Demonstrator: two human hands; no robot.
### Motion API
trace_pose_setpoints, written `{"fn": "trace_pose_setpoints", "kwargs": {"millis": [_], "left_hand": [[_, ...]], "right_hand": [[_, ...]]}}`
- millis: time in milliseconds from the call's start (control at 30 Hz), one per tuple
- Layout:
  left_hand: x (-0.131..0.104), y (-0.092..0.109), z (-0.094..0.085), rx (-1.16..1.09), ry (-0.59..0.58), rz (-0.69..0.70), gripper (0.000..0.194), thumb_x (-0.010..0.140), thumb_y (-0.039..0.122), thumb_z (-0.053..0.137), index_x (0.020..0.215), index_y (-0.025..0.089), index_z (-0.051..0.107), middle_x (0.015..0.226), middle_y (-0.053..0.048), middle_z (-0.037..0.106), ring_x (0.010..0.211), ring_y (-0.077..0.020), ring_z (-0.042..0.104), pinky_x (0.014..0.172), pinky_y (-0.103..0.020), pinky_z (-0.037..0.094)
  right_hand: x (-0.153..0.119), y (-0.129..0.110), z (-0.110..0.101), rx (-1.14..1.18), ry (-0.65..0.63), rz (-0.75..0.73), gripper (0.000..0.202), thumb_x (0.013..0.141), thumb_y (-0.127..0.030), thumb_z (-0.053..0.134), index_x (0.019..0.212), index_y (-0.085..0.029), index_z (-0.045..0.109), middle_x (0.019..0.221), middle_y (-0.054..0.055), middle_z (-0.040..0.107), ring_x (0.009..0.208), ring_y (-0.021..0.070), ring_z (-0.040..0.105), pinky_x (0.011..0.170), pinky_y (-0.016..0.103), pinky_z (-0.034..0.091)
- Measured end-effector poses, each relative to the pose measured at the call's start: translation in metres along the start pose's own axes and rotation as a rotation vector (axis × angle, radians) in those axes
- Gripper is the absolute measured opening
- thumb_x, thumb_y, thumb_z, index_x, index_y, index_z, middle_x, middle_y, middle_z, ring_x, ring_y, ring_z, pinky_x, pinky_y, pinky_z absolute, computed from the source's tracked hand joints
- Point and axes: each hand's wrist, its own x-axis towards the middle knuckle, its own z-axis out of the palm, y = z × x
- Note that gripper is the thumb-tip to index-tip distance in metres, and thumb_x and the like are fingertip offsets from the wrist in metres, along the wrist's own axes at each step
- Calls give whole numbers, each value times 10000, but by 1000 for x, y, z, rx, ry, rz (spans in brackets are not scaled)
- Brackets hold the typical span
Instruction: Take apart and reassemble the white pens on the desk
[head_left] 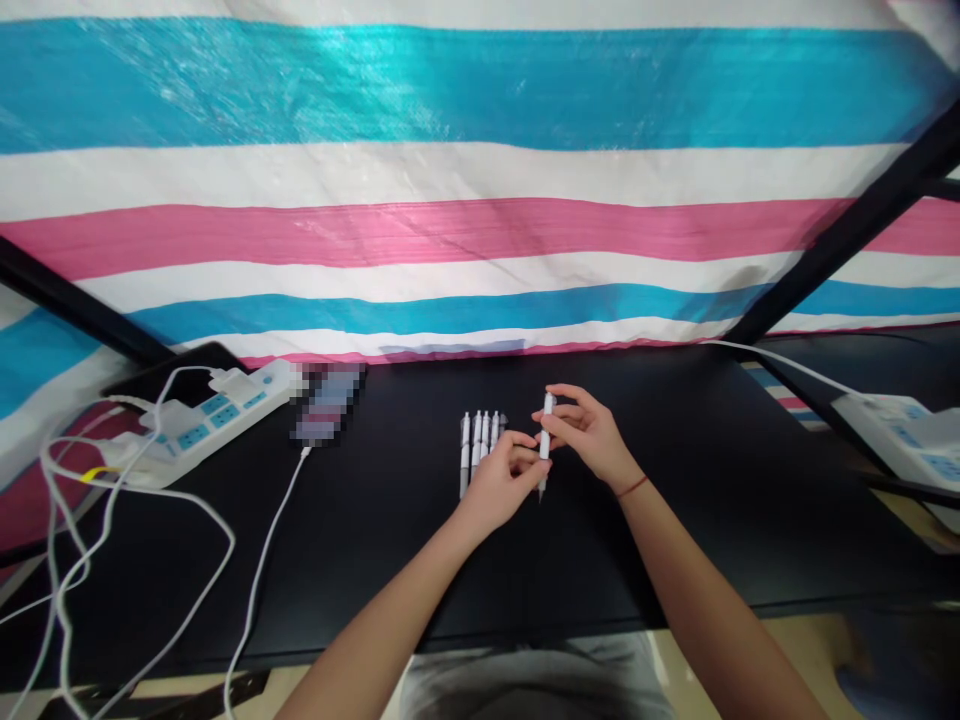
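Note:
Between both hands a white pen is held nearly upright, its tip pointing down toward me. My left hand pinches the lower part of its barrel. Higher up, the fingers of my right hand are closed on the upper end, with a thin band on that wrist. Just left of the held pen, several white pens with grey lower parts lie side by side on the black table. My left hand covers part of that row.
At the left stand a white power strip with plugs and looped white cables. A blurred phone lies there on a charging cable. Another power strip is at the right. A striped sheet hangs behind the table.

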Motion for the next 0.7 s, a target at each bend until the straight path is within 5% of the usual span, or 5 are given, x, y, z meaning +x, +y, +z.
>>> {"fn": "trace_pose_setpoints", "kwargs": {"millis": [333,700], "left_hand": [[0,2,-5,31,-83,83,616,838,257,609,1391,247,338,874,-26,672,752,-149,656,714,-301,524],[1,1,-4,-58,-107,24,567,826,298,630,1353,235,429,871,-36,670,751,-154,662,687,-292,549]], "right_hand": [[0,1,-5,76,-79,48,565,701,-330,760,1201,-278,503,990,42,695,717,204,712,594,334,608],[0,3,-1,32,-19,12,515,711,-364,747,1169,-263,534,916,24,687,700,190,699,573,311,603]]}}
